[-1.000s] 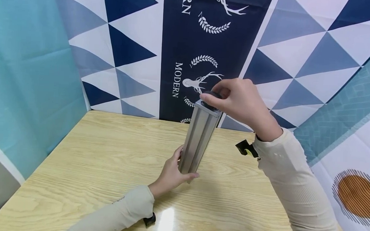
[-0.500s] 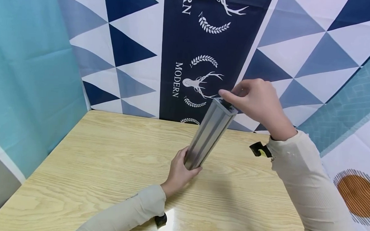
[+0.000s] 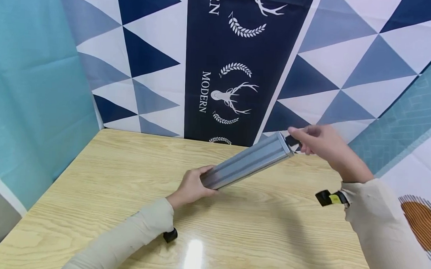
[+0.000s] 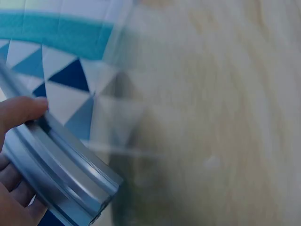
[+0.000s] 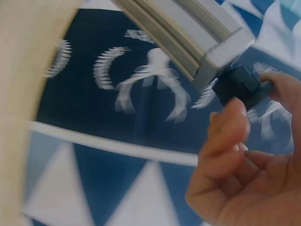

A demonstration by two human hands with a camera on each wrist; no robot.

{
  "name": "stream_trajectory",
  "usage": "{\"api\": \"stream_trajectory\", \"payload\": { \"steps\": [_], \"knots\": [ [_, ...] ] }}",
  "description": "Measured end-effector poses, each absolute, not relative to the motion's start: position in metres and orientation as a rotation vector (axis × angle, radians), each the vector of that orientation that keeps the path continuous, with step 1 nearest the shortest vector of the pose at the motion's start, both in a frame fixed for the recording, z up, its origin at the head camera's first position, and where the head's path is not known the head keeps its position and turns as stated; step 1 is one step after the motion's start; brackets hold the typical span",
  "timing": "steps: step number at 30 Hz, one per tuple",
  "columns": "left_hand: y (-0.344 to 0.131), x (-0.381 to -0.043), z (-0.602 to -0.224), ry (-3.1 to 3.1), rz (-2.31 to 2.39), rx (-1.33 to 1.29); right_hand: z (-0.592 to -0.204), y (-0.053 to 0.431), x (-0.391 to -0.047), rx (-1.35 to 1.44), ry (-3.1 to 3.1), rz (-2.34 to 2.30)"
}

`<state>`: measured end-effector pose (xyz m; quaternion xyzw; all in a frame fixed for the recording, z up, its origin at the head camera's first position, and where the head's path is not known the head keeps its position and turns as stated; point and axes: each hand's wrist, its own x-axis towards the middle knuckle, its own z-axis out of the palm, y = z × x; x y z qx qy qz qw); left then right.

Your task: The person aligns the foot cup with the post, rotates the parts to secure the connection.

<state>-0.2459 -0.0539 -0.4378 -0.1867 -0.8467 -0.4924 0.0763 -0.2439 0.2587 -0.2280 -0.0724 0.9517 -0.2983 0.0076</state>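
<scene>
A silver grooved aluminium profile [image 3: 246, 161] is held above the table, slanting up to the right in the head view. My left hand [image 3: 191, 185] grips its lower left end, thumb and fingers on opposite sides. In the left wrist view the grooved bare end [image 4: 70, 174] sticks out past that hand. At the other end a flat cap plate [image 5: 228, 52] carries a black knob-like foot [image 5: 237, 87]. My right hand [image 3: 322, 146] pinches this black piece between thumb and fingers. Whether the piece is screwed in cannot be seen.
A light wood-grain table [image 3: 129, 167] lies below both hands. Behind it hangs a patterned cloth [image 3: 150, 61] with triangles and a dark deer panel, and a teal cloth [image 3: 35, 84] is on the left. Black wrist mounts [image 3: 170, 235] sit under the sleeves.
The profile has tipped from steeply upright to a shallow slant. Its capped end swung right and down with my right hand, while my left hand stayed near the other end.
</scene>
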Motion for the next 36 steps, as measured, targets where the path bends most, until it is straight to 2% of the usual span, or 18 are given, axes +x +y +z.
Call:
{"api": "stream_trajectory", "payload": {
  "steps": [8, 17, 26, 36],
  "knots": [
    [-0.096, -0.261, -0.418, -2.766, -1.235, -0.68, -0.321, 0.29, -0.254, -0.249, 2.444, -1.346],
    [-0.109, -0.27, -0.429, -2.889, -1.13, -0.714, -0.398, 0.292, -0.26, -0.213, 2.197, -1.432],
    [-0.113, -0.276, -0.442, -2.936, -1.062, -0.703, -0.43, 0.285, -0.265, -0.171, 2.119, -1.466],
    [-0.112, -0.28, -0.447, -2.935, -1.038, -0.739, -0.437, 0.28, -0.263, -0.126, 2.257, -1.432]
  ]
}}
